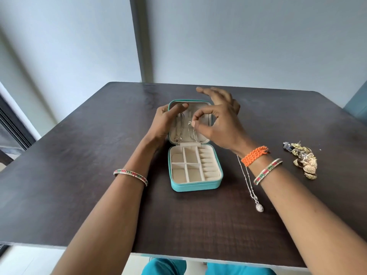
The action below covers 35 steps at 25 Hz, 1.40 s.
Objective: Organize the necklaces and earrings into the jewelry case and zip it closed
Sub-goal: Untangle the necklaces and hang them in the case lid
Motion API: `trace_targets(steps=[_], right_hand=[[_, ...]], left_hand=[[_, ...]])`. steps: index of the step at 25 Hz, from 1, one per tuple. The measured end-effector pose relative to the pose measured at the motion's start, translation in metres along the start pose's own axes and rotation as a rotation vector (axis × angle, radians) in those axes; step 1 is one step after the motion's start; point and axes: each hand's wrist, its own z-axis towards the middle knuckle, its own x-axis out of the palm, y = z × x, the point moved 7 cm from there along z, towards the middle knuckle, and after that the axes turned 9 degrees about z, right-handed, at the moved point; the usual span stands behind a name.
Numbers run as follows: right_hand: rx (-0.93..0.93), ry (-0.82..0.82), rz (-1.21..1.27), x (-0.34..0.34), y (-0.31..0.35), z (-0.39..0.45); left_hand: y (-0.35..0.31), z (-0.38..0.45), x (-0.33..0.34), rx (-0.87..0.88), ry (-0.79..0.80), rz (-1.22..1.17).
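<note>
A teal jewelry case [195, 186] lies open at the middle of the dark table, its cream compartments bare. One thin necklace [177, 133] hangs inside the raised lid. My right hand [216, 124] pinches a second silver necklace [192, 133] between thumb and forefinger in front of the lid. My left hand [166, 120] holds the lid's left edge, fingers over its top corner. A third silver necklace with an oval pendant [250, 187] lies on the table right of the case, partly under my right wrist. A pile of gold earrings [303, 161] sits further right.
The dark wooden table [79, 175] ends in a front edge close to my body and a far edge near the pale wall. Bangles circle both wrists, with an orange braided band on the right one.
</note>
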Motion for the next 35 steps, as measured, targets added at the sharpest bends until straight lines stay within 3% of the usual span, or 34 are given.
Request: trace_targets(steps=[3,6,19,27,35], right_hand=[[-0.153,-0.097,-0.199,-0.001,0.01,-0.002],[-0.175,-0.156,-0.313,-0.007,0.011,-0.002],[-0.206,-0.299,-0.305,-0.016,0.019,-0.008],[-0.062,-0.408,-0.229,-0.021,0.011,-0.011],[0.019,-0.373,-0.224,-0.025,0.003,-0.009]], left_hand=[[-0.003,-0.002,0.005,0.028,0.016,-0.014],[-0.004,-0.003,0.007,0.021,0.023,-0.066],[-0.005,-0.003,0.015,0.025,0.124,-0.069],[-0.01,-0.006,0.015,0.034,0.071,-0.012],[-0.013,-0.009,0.015,0.038,0.06,-0.017]])
